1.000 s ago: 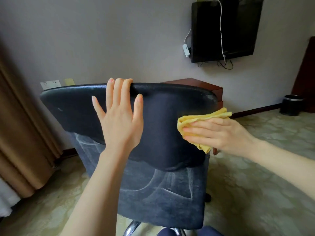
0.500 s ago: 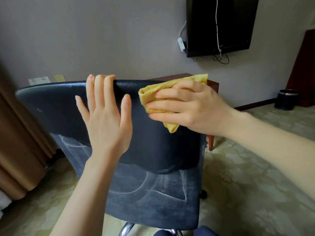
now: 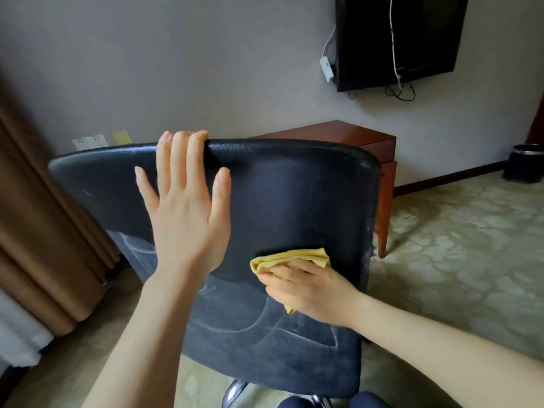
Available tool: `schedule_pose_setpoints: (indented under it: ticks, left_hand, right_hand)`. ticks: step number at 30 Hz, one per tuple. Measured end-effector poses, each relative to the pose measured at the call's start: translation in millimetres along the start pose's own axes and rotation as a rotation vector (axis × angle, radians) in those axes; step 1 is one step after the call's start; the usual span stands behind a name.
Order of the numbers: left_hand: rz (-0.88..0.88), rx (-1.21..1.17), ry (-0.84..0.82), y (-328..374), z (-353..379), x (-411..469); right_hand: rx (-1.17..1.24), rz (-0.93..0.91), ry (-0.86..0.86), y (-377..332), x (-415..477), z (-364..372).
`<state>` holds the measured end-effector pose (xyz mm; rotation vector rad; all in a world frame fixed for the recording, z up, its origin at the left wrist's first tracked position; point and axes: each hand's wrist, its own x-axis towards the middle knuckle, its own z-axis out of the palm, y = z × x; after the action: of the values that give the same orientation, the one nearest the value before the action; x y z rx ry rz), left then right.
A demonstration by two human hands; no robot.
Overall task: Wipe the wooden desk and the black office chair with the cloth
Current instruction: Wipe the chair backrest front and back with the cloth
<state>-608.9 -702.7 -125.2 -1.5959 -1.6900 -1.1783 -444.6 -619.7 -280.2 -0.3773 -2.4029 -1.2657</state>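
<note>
Here your right hand (image 3: 312,293) presses the folded yellow cloth (image 3: 290,257) flat against the lower back of the black office chair (image 3: 294,201), fingers closed over the cloth and pinning it to the padding. Your left hand (image 3: 188,219) lies open and flat on the backrest, three fingertips (image 3: 182,136) hooked over its top edge, thumb and little finger spread. Pale dusty streaks mark the chair's lower panel. Behind the backrest stands the wooden desk (image 3: 353,135), against the wall. A black screen (image 3: 397,39) hangs above it, a curtain (image 3: 38,231) falls at the left, and a dark bin (image 3: 524,163) sits on the floor at the far right.
</note>
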Motion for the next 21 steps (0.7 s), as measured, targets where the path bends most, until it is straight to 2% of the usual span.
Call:
schedule_pose_setpoints:
  ticks: [2,4,8,12,16,19,21]
  left_hand:
    - [0.001,0.002,-0.009,0.0,-1.9,-1.3]
    - [-0.002,-0.01,-0.011,1.5,-2.7,-2.2]
    - [-0.016,-0.027,-0.008,3.7,-2.3,-2.6]
    - [-0.021,-0.035,-0.004,4.5,-0.5,-3.7]
    - [-0.032,-0.06,0.007,8.5,-1.3,-3.1]
    - [-0.018,-0.057,0.002,7.8,-4.2,-2.2]
    - [-0.019,-0.063,0.004,7.5,-4.2,-2.0]
  right_hand:
    - [-0.054,-0.063,-0.086,-8.7,-28.7,6.5]
    - [-0.077,-0.111,-0.095,-6.2,-53.2,7.0]
    - [0.045,-0.024,0.148,40.4,-80.0,-13.0]
    - [-0.082,0.09,0.357,90.7,-72.8,-33.3]
    - [-0.179,0.111,0.462,124.0,-42.5,-58.9]
    - [-0.113,0.112,0.512,138.2,-16.2,-80.7]
    - [-0.022,0.088,0.488,146.8,2.3,-96.7]
